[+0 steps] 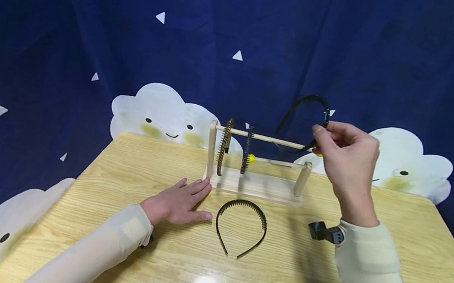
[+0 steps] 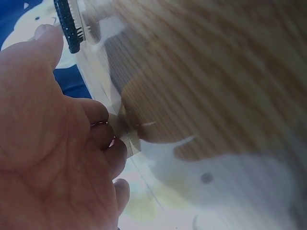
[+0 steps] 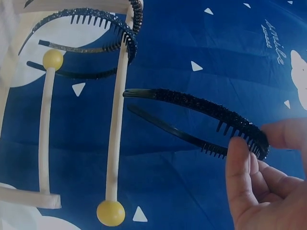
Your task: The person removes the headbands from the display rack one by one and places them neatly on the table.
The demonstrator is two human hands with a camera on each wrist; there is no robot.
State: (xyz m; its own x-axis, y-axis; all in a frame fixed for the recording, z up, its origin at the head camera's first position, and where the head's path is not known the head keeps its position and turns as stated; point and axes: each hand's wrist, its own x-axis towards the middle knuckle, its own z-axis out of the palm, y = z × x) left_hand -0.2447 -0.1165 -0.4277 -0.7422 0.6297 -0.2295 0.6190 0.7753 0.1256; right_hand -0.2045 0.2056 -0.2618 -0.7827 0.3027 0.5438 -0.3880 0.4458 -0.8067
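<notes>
My right hand [image 1: 348, 154] pinches a black glittery headband [image 3: 206, 108] with comb teeth, thumb against its curved middle. The headband's two ends point toward the upper rod [image 3: 115, 134] of a wooden rack [image 1: 255, 186]; whether they touch it I cannot tell. A brown headband [image 1: 224, 146] and a dark glittery headband [image 1: 247, 150] hang on that rod toward its left. With fingers straight, my left hand [image 1: 180, 202] rests on the table, fingertips at the rack's left base corner. Between the hands, a thin black toothed headband [image 1: 245, 203] lies on the table.
A yellow ball [image 3: 111, 213] caps the upper rod's free end, and another yellow ball [image 3: 53, 60] caps the lower rod [image 3: 45, 134]. Behind the wooden table [image 1: 115, 163] hangs a dark blue curtain [image 1: 209, 33] with white clouds and triangles.
</notes>
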